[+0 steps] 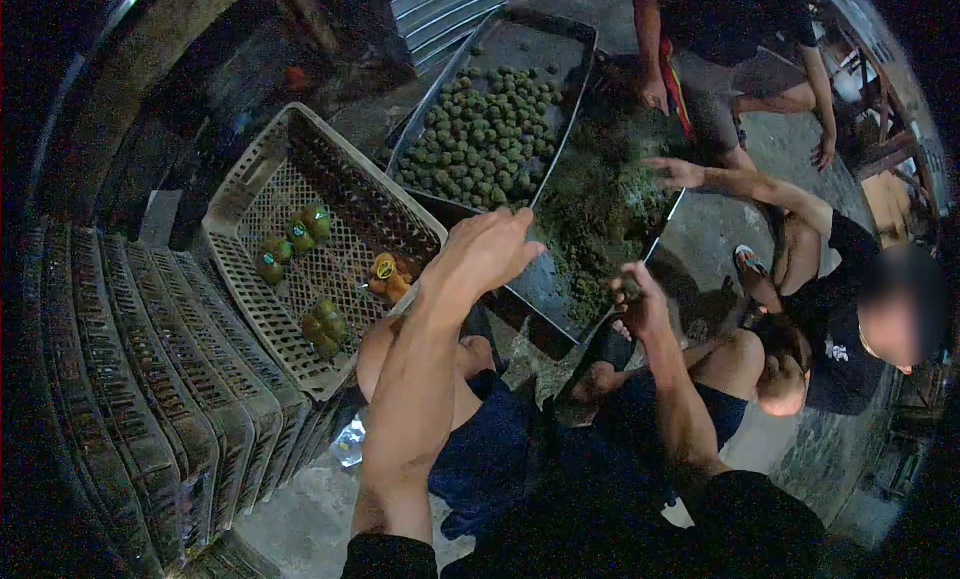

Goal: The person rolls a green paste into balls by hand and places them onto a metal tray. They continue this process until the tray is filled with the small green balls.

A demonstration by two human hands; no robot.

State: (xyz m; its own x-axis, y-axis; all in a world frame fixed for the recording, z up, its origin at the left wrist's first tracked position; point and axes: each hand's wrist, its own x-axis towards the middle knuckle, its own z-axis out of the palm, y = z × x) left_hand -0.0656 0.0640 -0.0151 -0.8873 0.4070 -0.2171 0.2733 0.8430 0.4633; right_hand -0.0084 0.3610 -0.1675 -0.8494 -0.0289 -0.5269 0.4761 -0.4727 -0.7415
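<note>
My left hand is over the near edge of a metal tray that holds many round dark green balls. Its fingers point forward and curl down, and what is under them is hidden. My right hand has its fingers curled round a small greenish lump, at the near right edge of a second tray. Loose, crumbly green material is heaped in that second tray.
A plastic crate on the left holds bagged green items and an orange bag. Stacked crates stand beside it. A co-worker's hand reaches over the heap from the right. Another person's hand is behind the tray.
</note>
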